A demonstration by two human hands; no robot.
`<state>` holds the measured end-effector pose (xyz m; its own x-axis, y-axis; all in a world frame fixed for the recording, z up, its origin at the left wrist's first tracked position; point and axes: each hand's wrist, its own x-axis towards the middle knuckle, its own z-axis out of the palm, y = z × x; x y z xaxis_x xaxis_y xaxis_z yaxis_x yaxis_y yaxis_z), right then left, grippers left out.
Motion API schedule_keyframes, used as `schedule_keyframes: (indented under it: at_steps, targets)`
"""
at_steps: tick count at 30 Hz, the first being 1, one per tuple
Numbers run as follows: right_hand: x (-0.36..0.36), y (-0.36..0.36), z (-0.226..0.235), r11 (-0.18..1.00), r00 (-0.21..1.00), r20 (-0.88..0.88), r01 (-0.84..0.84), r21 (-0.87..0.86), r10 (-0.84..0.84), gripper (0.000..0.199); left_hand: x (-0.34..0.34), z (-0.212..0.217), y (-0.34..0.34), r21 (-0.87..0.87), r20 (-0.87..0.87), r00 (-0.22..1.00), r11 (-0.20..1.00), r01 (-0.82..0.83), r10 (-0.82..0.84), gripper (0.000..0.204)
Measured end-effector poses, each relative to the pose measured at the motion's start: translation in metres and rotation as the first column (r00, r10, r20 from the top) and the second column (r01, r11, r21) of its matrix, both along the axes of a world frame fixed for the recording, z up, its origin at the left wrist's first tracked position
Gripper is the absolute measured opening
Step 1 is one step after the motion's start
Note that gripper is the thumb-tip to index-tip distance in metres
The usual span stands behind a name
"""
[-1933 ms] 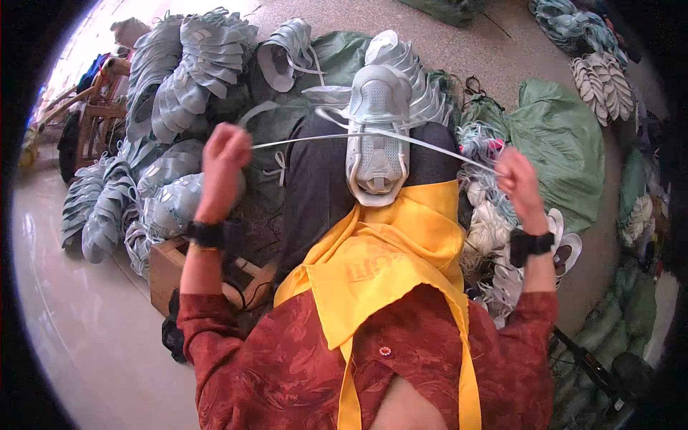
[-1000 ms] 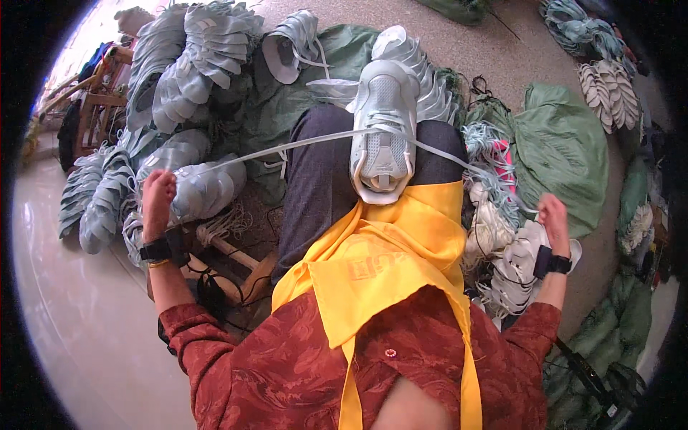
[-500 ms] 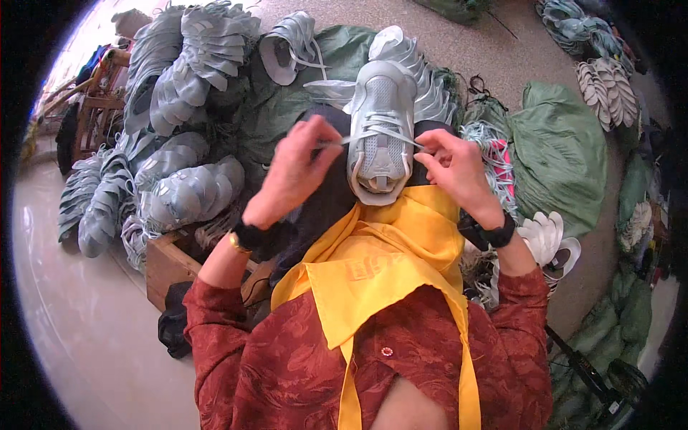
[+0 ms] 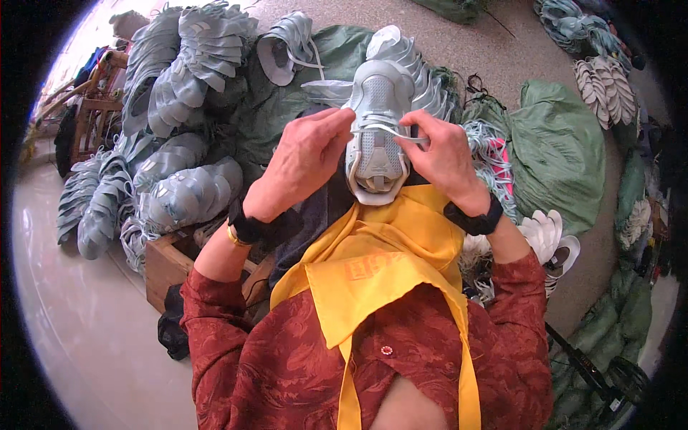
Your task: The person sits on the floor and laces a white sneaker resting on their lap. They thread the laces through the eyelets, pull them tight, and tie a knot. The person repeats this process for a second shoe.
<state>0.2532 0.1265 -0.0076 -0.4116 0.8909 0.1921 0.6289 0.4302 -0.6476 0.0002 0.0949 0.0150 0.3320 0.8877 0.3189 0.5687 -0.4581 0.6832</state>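
A pale grey shoe upper rests over my knees, its toe pointing away and its heel opening toward me. A pale shoelace crosses its tongue between the eyelet rows. My right hand is at the shoe's right edge, thumb and forefinger pinched on the lace. My left hand is closed at the left eyelet row, its fingertips against the edge of the shoe. What is between those fingertips is hidden. A yellow apron lies over my lap just below the heel.
Stacks of pale grey shoe uppers are heaped at the left, with more beyond the shoe. A wooden box sits by my left arm. Green sacks and white shoe pieces lie to the right.
Both hands have come inward over the shoe; the left has also risen slightly toward the toe. The lace ends that were drawn out to both sides are now closer to the eyelets.
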Motion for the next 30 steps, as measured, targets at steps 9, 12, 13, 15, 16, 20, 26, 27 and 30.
schedule_keyframes:
  at_steps: [9,12,13,15,16,20,26,27,30]
  targets:
    - [0.037,-0.018,0.002,0.996,1.000,0.007,-0.001,-0.093,0.001,0.019,-0.007,-0.030,-0.013,-0.063,-0.007,1.000,0.998,-0.011,0.010,0.015]
    - [0.031,-0.015,0.009,0.996,0.999,-0.021,0.029,-0.089,-0.031,0.021,-0.002,-0.021,-0.014,-0.201,0.047,0.999,0.979,0.017,-0.008,0.014]
    - [0.030,-0.015,0.008,0.994,1.000,-0.006,0.029,-0.102,-0.030,0.020,-0.001,-0.018,-0.014,-0.241,0.086,0.996,0.970,0.033,-0.012,0.014]
    - [0.027,-0.013,0.009,0.992,0.999,0.029,0.022,-0.123,-0.019,0.018,-0.001,-0.036,-0.014,-0.413,0.208,0.974,0.911,0.007,0.086,0.014]
    - [0.025,-0.011,0.008,0.992,1.000,0.002,0.018,-0.122,-0.018,0.016,-0.002,-0.046,-0.014,-0.494,0.261,0.954,0.869,0.004,0.144,0.014]
    - [0.025,-0.004,0.006,0.995,0.997,-0.061,0.029,-0.095,-0.035,0.011,0.000,-0.050,-0.009,-0.472,0.295,0.944,0.882,0.012,0.145,0.014]
    - [0.022,0.006,0.018,0.999,0.997,-0.061,0.044,0.017,-0.043,0.008,0.007,-0.011,0.000,0.075,-0.064,0.996,0.995,-0.063,0.068,0.014]
    - [0.020,0.007,0.020,0.998,0.998,-0.049,0.039,0.046,-0.037,0.008,0.008,-0.013,0.002,0.090,-0.111,0.990,0.993,-0.073,0.083,0.014]
    - [0.017,0.009,0.023,0.997,0.997,-0.062,0.042,0.064,-0.038,0.007,0.003,-0.020,0.007,0.044,-0.241,0.968,0.997,-0.056,0.065,0.012]
